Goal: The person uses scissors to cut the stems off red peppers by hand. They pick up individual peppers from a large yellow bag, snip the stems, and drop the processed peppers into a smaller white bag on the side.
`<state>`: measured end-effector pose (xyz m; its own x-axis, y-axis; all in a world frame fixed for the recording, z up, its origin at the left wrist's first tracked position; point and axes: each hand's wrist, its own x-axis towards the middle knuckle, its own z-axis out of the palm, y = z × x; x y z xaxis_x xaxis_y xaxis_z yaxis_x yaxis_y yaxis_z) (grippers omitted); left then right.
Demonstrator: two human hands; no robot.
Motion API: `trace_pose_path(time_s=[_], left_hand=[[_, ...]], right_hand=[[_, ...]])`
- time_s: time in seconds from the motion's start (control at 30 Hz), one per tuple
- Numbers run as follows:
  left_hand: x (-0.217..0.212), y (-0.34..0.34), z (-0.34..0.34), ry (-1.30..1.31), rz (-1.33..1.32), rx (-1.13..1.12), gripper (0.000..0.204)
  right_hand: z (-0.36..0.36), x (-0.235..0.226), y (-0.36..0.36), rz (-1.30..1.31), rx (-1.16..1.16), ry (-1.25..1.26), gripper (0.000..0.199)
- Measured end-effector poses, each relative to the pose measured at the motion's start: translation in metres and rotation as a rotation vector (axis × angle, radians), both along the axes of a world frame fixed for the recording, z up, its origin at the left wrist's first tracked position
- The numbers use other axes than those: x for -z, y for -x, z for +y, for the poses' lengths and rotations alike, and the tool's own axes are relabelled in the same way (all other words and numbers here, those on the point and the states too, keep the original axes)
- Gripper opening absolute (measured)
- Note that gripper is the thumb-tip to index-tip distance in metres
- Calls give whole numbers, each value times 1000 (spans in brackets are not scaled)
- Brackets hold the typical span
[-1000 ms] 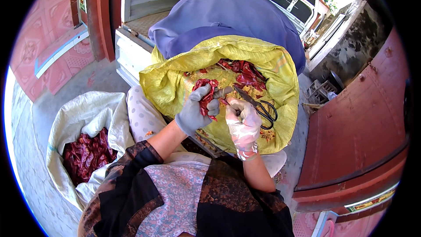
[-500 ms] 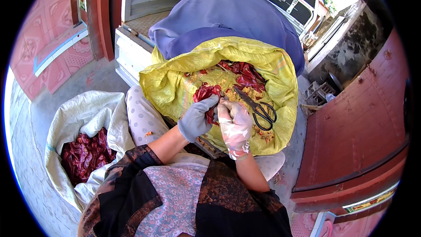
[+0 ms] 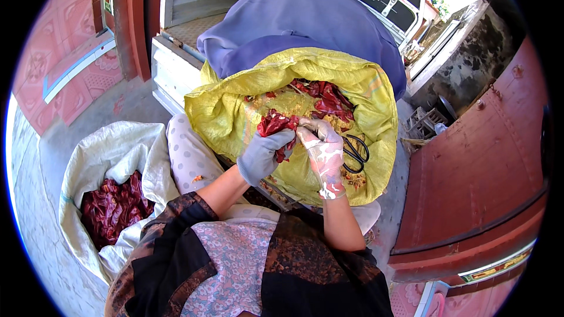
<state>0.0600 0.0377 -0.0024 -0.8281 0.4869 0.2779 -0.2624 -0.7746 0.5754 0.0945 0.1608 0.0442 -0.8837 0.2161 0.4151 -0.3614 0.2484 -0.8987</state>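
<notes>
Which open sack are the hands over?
The yellow sack, ahead of the person: left hand and right hand are both over it. The white sack sits off to the person's left.

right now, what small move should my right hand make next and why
Probably a short, gentle pull to the right with the right hand, while the left hand stays steady. The left hand grips a bunch of dried red chillies, the right hand meets the bunch's right edge, and the open yellow sack lies beneath to catch loose bits.
</notes>
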Motion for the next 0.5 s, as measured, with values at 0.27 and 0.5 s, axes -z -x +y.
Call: trace_pose_path(time_s=[0.27, 0.5], left_hand=[[-38, -18, 1, -18, -353, 28, 8], [-9, 0, -18, -200, -205, 133, 8]], right_hand=[[5, 5, 2, -201, -233, 765, 17], [20, -5, 11, -315, -219, 454, 20]])
